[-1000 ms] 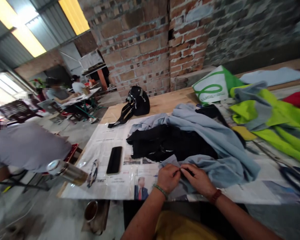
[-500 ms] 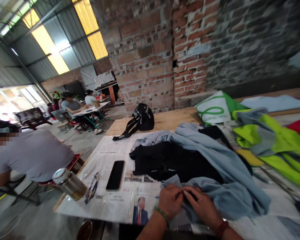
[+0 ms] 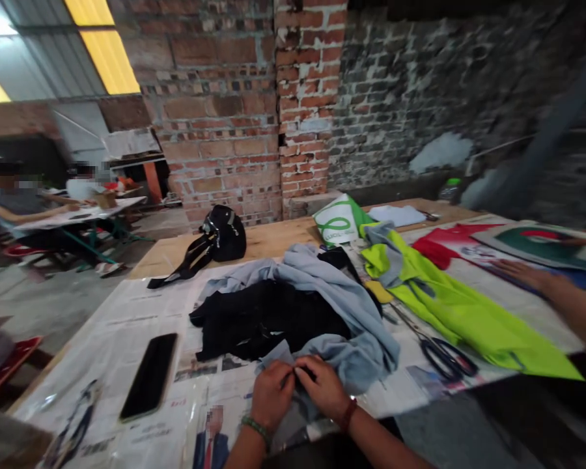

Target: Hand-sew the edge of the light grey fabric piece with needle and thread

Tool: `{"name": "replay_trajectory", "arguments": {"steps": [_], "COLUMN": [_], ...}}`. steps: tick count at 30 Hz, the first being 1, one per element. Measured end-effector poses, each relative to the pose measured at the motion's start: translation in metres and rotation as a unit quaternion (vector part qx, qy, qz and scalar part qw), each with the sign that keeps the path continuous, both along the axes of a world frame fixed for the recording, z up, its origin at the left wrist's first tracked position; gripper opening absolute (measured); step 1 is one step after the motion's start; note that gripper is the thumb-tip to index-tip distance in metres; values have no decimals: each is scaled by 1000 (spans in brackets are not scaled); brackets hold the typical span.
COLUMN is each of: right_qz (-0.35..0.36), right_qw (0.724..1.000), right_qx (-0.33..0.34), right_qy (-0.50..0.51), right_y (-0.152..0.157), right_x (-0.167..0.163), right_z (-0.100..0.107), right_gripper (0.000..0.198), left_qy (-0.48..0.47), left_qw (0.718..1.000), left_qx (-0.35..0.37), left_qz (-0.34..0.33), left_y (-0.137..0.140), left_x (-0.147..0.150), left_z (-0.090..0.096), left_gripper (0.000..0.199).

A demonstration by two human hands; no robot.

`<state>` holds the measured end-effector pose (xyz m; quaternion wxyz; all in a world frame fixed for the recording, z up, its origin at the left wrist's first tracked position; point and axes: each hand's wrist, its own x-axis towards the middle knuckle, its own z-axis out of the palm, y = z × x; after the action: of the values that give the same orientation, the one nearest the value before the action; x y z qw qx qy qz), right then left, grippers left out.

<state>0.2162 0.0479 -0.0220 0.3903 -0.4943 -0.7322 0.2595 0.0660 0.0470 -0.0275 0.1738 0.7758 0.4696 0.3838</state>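
Observation:
Close together at the table's near edge, my left hand and my right hand pinch a grey-blue cloth between fingers and thumbs. The fingertips of both hands almost meet on it. A green bead bracelet circles the left wrist, a dark red one the right. Beyond my hands lies a rumpled grey-blue garment, with black fabric spread over its middle. Whether the pinched cloth is part of that garment I cannot tell. Anything small between the fingertips is hidden.
Left are a phone and slim dark-handled tool; behind, a black strapped bag. Right of the garment lie scissors and a lime-green garment. Another person's hand rests on cloth at far right.
The view has swung right, bringing the scissors, the whole lime-green garment and another person's arm into sight. The bottle at left has left the frame. Both hands keep their pinch on the cloth.

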Motion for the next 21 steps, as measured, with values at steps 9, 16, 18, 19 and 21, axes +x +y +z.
{"name": "replay_trajectory", "arguments": {"steps": [9,16,18,19,21], "right_qz": [-19,-4,0,0,1], "right_qw": [1000,1000,1000,1000,1000], "right_qx": [13,14,0,-11,-23], "right_qy": [3,10,19,21,21], "right_y": [-2,-1,0,1,4], "right_x": [-2,-2,-1,0,2], "right_z": [-4,3,4,4,4], "right_gripper": [12,17,19,21,24], "left_qy": [-12,-2,4,10,16], "left_qw": [999,1000,1000,1000,1000], "left_qx": [30,19,8,-1,-14], "left_qz": [-24,-22,-5,1,13], "left_y": [0,1,0,0,1], "left_x": [-4,-5,-4,-4,-4], "left_z": [-4,4,7,8,10], "left_gripper": [20,21,19,19,16]}}
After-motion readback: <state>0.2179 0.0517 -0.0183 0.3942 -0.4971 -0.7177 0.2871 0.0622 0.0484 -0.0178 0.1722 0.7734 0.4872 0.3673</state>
